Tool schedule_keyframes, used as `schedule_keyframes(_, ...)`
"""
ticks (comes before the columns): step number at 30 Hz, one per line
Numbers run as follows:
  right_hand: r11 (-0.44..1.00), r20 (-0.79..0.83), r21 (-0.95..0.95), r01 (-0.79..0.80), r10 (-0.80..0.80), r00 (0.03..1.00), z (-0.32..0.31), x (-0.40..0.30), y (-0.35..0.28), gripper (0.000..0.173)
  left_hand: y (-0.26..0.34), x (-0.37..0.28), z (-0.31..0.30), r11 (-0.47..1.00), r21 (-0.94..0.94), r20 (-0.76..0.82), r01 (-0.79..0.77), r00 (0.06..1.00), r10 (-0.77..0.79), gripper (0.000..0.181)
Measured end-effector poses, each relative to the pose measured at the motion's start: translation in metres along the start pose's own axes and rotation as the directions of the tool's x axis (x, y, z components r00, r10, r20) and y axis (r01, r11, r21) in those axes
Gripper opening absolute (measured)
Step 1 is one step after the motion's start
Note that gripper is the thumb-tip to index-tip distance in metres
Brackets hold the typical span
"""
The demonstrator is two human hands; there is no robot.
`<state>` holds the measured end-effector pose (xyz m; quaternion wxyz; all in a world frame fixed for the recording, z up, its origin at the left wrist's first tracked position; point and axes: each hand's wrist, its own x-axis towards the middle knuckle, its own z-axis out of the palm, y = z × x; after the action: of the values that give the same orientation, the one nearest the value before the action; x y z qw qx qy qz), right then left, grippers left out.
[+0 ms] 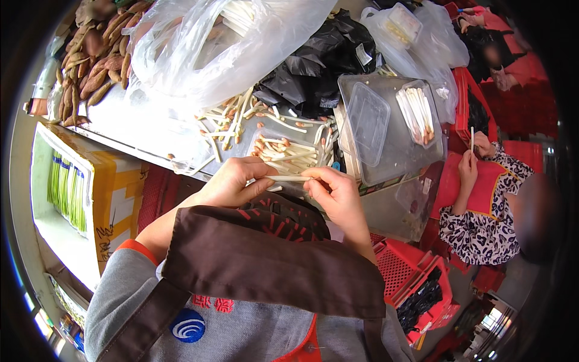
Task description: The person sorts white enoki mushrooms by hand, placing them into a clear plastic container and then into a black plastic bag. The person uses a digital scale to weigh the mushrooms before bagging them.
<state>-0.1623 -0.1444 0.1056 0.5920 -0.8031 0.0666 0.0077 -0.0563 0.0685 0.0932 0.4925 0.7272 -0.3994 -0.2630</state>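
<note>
A pale peanut sprout stem (288, 178) lies level between my two hands, over the table's near edge. Thumb and fingers of my left hand (235, 180) pinch one end; my right hand (334, 186) grips the other. Just beyond my fingers, a clear plastic box (253, 135) holds white sprouts with reddish-brown heads (289, 151), partly hidden by my hands. Loose peanut sprouts (233, 120) are scattered behind it. To the right, a metal tray (398, 158) carries a clear lid (368, 124) and a filled box of sprouts (416, 115).
A large clear plastic bag (194, 59) and a crumpled black bag (316, 63) cover the table's far side. Sweet potatoes (92, 81) are piled far left. A foam box (97, 181) with green stalks stands left, red crates (407, 271) right. A co-worker's hand (468, 165) holds a stem.
</note>
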Motion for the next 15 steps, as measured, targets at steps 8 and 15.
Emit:
schedule_keyframes(8,0.921,0.058,0.315,-0.23,0.223,0.973,0.009,-0.01,0.013,0.01,-0.002,0.002,-0.005,0.998,-0.046,0.081,0.031,0.996,-0.027,0.015)
schedule_keyframes(15,0.59,0.092,0.79,-0.164,0.151,0.984,-0.009,-0.027,0.024,0.013,-0.02,0.0,-0.005,0.837,-0.443,0.234,0.32,0.943,-0.236,0.016)
